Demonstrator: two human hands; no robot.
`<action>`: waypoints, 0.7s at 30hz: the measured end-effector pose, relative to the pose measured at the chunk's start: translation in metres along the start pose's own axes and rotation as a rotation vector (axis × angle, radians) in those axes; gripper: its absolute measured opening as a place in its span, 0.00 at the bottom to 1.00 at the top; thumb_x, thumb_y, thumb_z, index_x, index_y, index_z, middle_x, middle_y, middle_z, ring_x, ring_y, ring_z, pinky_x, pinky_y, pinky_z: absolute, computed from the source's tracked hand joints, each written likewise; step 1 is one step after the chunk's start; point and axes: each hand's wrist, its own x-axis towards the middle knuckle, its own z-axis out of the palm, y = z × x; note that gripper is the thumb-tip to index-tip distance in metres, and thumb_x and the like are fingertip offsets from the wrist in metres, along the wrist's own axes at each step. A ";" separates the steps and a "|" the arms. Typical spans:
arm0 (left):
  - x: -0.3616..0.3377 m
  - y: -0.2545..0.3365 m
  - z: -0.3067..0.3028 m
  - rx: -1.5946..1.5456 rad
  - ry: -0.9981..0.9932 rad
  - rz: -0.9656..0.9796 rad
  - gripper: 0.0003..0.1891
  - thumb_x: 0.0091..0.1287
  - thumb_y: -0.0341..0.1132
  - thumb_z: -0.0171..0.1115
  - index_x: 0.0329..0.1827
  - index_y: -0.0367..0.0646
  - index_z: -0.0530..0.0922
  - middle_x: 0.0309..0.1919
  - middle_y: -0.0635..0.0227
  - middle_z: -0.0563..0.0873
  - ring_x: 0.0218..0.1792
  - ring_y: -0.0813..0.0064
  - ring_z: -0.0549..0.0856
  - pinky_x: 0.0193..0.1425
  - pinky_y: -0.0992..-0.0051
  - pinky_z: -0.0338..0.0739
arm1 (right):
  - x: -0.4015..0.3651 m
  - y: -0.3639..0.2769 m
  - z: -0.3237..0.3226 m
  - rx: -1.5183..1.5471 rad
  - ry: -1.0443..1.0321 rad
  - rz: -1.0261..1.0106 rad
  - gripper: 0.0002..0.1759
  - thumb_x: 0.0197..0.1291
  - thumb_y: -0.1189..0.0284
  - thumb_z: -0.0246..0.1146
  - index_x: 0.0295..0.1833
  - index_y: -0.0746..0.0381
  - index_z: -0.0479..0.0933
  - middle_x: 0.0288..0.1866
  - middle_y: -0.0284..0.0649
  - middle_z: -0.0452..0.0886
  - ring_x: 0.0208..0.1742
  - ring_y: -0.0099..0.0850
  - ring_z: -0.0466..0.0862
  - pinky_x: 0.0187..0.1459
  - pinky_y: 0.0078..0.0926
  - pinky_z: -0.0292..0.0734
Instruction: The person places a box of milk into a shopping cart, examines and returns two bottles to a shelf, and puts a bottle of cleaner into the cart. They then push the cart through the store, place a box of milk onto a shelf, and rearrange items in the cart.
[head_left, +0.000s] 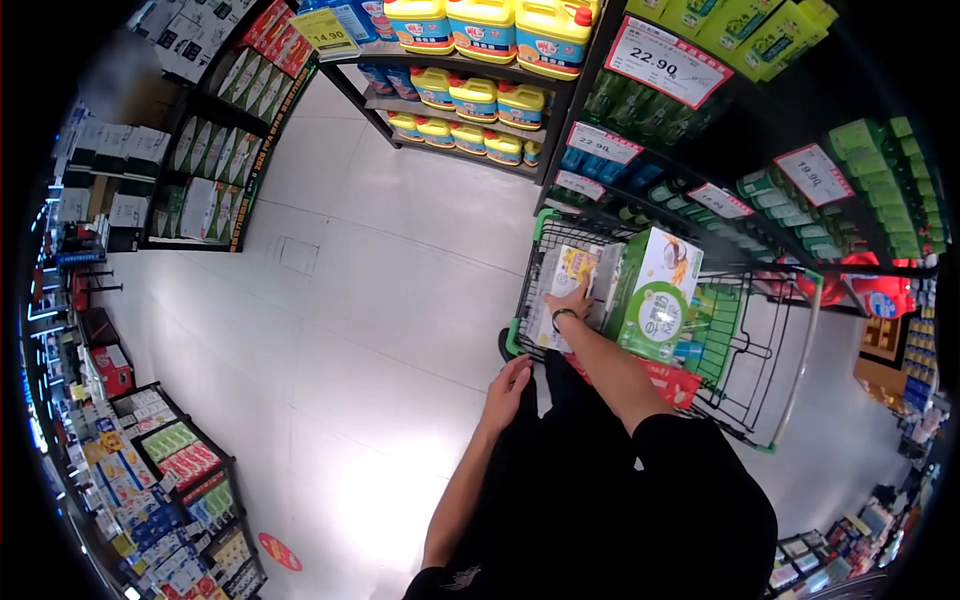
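My right hand [572, 301] reaches into the wire shopping cart [527, 285], a dark band round its wrist. Its thumb and fingers are on a yellow-and-white pack [579, 262] at the cart's left end; part of the pack is hidden under the hand. Beside it stands a large green-and-white carton [655, 305] with a round label. A green pack [712, 312] and a red pack [668, 384] lie further along in the basket. My left hand [508, 392] hangs just outside the cart near my leg, fingers loosely bent and holding nothing.
A shelf of yellow jugs with red caps [484, 40] stands ahead. Along the right, dark shelving carries green bottles and price signs [663, 62]. Stacked boxed goods [218, 155] line the left, with another display [180, 455] at lower left. Pale tiled floor [350, 270] lies between.
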 end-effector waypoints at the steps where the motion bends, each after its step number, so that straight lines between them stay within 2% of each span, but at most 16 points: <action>1: -0.005 -0.002 -0.006 0.002 0.023 -0.015 0.22 0.81 0.41 0.55 0.72 0.38 0.72 0.64 0.57 0.83 0.65 0.68 0.80 0.72 0.70 0.70 | 0.002 0.005 0.006 -0.027 -0.025 0.015 0.69 0.38 0.59 0.84 0.81 0.30 0.44 0.73 0.64 0.61 0.74 0.61 0.67 0.68 0.58 0.70; 2: -0.008 -0.003 -0.012 0.022 0.014 -0.024 0.22 0.81 0.41 0.55 0.72 0.38 0.72 0.64 0.57 0.83 0.65 0.68 0.80 0.72 0.70 0.70 | 0.005 0.008 0.010 -0.055 -0.042 0.031 0.68 0.43 0.58 0.82 0.82 0.28 0.42 0.73 0.62 0.60 0.74 0.62 0.65 0.66 0.61 0.72; 3: -0.012 -0.002 -0.018 0.060 0.030 -0.007 0.23 0.81 0.41 0.55 0.72 0.38 0.72 0.63 0.57 0.84 0.64 0.67 0.80 0.72 0.70 0.70 | 0.005 0.006 0.006 -0.040 -0.038 0.056 0.68 0.43 0.58 0.82 0.82 0.28 0.42 0.73 0.62 0.60 0.74 0.62 0.65 0.66 0.61 0.72; 6: -0.011 -0.006 -0.022 0.090 0.004 -0.004 0.24 0.81 0.43 0.55 0.72 0.37 0.72 0.62 0.56 0.84 0.63 0.66 0.81 0.72 0.69 0.71 | 0.008 0.008 -0.025 -0.247 -0.294 -0.037 0.68 0.47 0.58 0.79 0.84 0.30 0.36 0.74 0.63 0.58 0.75 0.62 0.63 0.67 0.59 0.72; 7: -0.010 -0.005 -0.020 0.084 -0.019 -0.022 0.24 0.81 0.43 0.55 0.72 0.36 0.72 0.62 0.56 0.84 0.63 0.66 0.81 0.72 0.69 0.71 | 0.012 0.019 -0.029 -0.268 -0.244 -0.155 0.63 0.42 0.58 0.80 0.83 0.45 0.51 0.69 0.64 0.72 0.67 0.56 0.78 0.64 0.48 0.78; 9: 0.003 -0.006 -0.010 0.123 -0.078 0.005 0.23 0.81 0.42 0.56 0.72 0.37 0.73 0.62 0.56 0.84 0.63 0.67 0.81 0.71 0.68 0.71 | 0.024 0.045 -0.043 -0.136 -0.300 -0.398 0.48 0.48 0.61 0.77 0.75 0.57 0.67 0.61 0.54 0.83 0.57 0.46 0.87 0.58 0.38 0.83; 10: 0.012 -0.008 -0.003 0.134 -0.122 0.040 0.23 0.80 0.41 0.57 0.71 0.37 0.73 0.62 0.57 0.84 0.63 0.68 0.81 0.71 0.69 0.71 | 0.016 0.052 -0.062 -0.117 -0.264 -0.385 0.48 0.48 0.61 0.77 0.75 0.57 0.67 0.61 0.54 0.83 0.57 0.46 0.87 0.58 0.38 0.83; 12: 0.025 0.000 0.020 0.201 -0.207 0.106 0.21 0.80 0.40 0.58 0.70 0.38 0.75 0.61 0.59 0.85 0.63 0.71 0.81 0.71 0.69 0.71 | -0.004 0.072 -0.104 0.411 -0.406 -0.540 0.33 0.54 0.66 0.74 0.66 0.62 0.77 0.54 0.49 0.85 0.51 0.36 0.88 0.52 0.31 0.84; 13: 0.034 0.004 0.035 0.207 -0.247 0.120 0.21 0.80 0.40 0.58 0.70 0.38 0.75 0.61 0.59 0.85 0.63 0.71 0.81 0.71 0.69 0.71 | -0.013 0.083 -0.124 0.546 -0.365 -0.661 0.22 0.61 0.71 0.71 0.60 0.63 0.80 0.50 0.42 0.88 0.47 0.30 0.90 0.49 0.26 0.84; 15: 0.052 0.010 0.069 0.424 -0.328 0.294 0.21 0.78 0.39 0.59 0.69 0.40 0.76 0.60 0.56 0.85 0.64 0.65 0.82 0.72 0.68 0.70 | -0.052 0.093 -0.198 0.707 -0.309 -0.667 0.18 0.65 0.72 0.68 0.59 0.63 0.80 0.47 0.39 0.89 0.45 0.29 0.90 0.48 0.27 0.84; 16: 0.058 0.023 0.086 0.574 -0.391 0.421 0.22 0.75 0.39 0.62 0.69 0.40 0.76 0.64 0.51 0.82 0.67 0.55 0.79 0.75 0.64 0.68 | -0.065 0.103 -0.230 0.682 -0.193 -0.686 0.17 0.67 0.72 0.68 0.59 0.63 0.80 0.48 0.39 0.89 0.46 0.28 0.89 0.48 0.27 0.84; 17: 0.063 0.028 0.105 0.573 -0.417 0.432 0.22 0.75 0.39 0.62 0.69 0.40 0.76 0.64 0.51 0.82 0.67 0.55 0.79 0.75 0.64 0.68 | -0.072 0.119 -0.254 0.659 -0.080 -0.701 0.16 0.68 0.72 0.68 0.59 0.64 0.80 0.48 0.39 0.89 0.46 0.27 0.89 0.49 0.27 0.84; 19: 0.072 0.029 0.138 0.757 -0.458 0.670 0.24 0.72 0.38 0.65 0.69 0.40 0.75 0.70 0.50 0.76 0.71 0.47 0.74 0.74 0.60 0.70 | -0.058 0.169 -0.273 0.779 0.125 -0.644 0.15 0.68 0.73 0.66 0.59 0.65 0.79 0.47 0.40 0.89 0.46 0.27 0.89 0.49 0.26 0.84; 20: 0.086 0.017 0.149 0.823 -0.515 0.708 0.30 0.69 0.40 0.67 0.73 0.41 0.72 0.76 0.49 0.68 0.76 0.46 0.67 0.78 0.59 0.65 | -0.051 0.197 -0.282 0.809 0.209 -0.600 0.14 0.69 0.74 0.65 0.58 0.65 0.79 0.47 0.40 0.89 0.46 0.27 0.89 0.48 0.25 0.84; 21: 0.091 0.011 0.159 0.831 -0.525 0.713 0.30 0.69 0.40 0.67 0.73 0.41 0.72 0.76 0.49 0.68 0.76 0.46 0.67 0.78 0.59 0.65 | -0.043 0.223 -0.290 0.838 0.287 -0.554 0.13 0.70 0.75 0.63 0.57 0.65 0.79 0.47 0.41 0.88 0.46 0.28 0.89 0.48 0.25 0.84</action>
